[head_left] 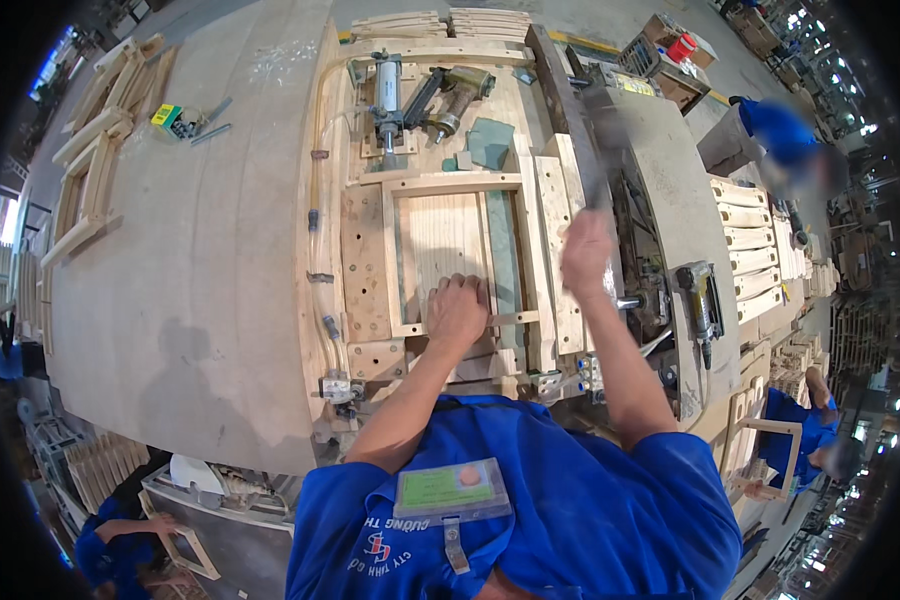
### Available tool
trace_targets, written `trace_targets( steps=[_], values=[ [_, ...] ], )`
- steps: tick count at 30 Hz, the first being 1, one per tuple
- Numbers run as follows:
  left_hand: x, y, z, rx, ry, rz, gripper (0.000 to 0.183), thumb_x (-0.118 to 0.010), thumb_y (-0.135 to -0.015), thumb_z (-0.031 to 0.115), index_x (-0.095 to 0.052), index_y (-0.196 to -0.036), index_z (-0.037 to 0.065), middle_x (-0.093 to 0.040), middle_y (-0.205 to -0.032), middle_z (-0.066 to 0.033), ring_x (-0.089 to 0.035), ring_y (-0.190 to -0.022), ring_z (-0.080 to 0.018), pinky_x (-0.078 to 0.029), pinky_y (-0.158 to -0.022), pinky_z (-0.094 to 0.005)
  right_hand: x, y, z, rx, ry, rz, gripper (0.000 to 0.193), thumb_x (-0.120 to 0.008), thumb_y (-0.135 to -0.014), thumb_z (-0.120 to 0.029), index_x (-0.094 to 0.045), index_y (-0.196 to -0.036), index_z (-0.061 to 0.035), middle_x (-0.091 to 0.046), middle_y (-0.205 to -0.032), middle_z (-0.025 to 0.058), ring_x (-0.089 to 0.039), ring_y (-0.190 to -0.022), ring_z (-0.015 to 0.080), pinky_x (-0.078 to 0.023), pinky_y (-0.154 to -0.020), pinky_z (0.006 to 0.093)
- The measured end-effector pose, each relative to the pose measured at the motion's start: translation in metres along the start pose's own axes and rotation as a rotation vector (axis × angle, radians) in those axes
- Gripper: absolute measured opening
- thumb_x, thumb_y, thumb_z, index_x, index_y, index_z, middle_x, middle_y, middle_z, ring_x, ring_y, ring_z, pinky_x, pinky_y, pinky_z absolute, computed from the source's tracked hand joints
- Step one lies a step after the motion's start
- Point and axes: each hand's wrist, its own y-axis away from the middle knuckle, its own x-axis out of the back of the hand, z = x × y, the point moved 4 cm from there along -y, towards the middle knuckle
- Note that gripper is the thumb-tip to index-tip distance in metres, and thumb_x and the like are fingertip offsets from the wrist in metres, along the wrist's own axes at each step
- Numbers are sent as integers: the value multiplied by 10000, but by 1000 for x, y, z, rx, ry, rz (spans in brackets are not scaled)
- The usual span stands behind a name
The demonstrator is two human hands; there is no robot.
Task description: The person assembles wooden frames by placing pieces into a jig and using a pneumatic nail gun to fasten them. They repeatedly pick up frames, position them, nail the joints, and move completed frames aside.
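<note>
A rectangular wooden frame (453, 184) lies in a wooden jig (360, 240) on the bench before me. My left hand (458, 308) is over its near rail, fingers bent down around the wood. To the right, my right hand (587, 250) is closed in a fist on a long tool that looks like a hammer (600, 150). Motion smears the tool's far end. A loose wooden strip (550, 220) with holes stands along the frame's right side. Beyond the frame, an air cylinder (387, 95) points toward its far rail.
A nail gun (460, 100) and green scraps (490, 143) lie behind the frame. Another nail gun (702, 310) rests at right, near stacked wooden slats (750, 240). Assembled frames (95, 180) and a small box (175, 122) lie on the left board. Co-workers (780, 130) stand nearby.
</note>
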Motion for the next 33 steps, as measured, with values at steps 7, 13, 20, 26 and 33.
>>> trace_targets(
  steps=[7, 13, 20, 26, 33],
  values=[
    [-3, 4, -19, 57, -31, -5, 308, -575, -1067, 314, -764, -1084, 72, -735, -1068, -172, -676, -1057, -372, -529, -951, -514, 36, 1, -94, -486, -277, -347, 407, -478, -1147, -341, -618, -901, -49, -472, -730, -36, -433, -682, 69, -368, -583, 281],
    [0, 9, -17, -11, 25, 21, 339, -553, -1066, 304, -784, -1048, 58, -754, -1042, -162, -685, -1035, -369, -534, -932, -527, 118, 78, -145, -81, -665, -1, 456, -405, -1175, -377, -518, -898, -32, -465, -626, -6, -407, -482, 67, -313, -434, 240],
    [-6, 7, -13, -44, 34, -38, 350, -551, -1069, 320, -769, -1023, 49, -752, -1043, -179, -681, -1033, -388, -529, -931, -532, 96, 277, -40, -477, 44, -329, 431, -469, -1149, -416, -597, -949, -57, -577, -705, 32, -522, -591, 121, -410, -542, 295],
    [1, 7, -14, -63, 56, 10, 329, -581, -1057, 315, -770, -997, 52, -752, -1018, -184, -689, -998, -401, -529, -923, -536, 119, 207, -101, -532, -409, -113, 444, -489, -1147, -402, -602, -947, -22, -559, -684, 1, -501, -625, 92, -406, -552, 289],
    [-4, 5, -6, -127, 94, -2, 313, -609, -1046, 311, -788, -969, 66, -764, -966, -188, -715, -958, -402, -552, -897, -523, 66, 263, -25, -337, -32, -331, 451, -466, -1157, -418, -590, -910, -61, -494, -634, -23, -422, -499, 72, -317, -452, 287]
  ],
)
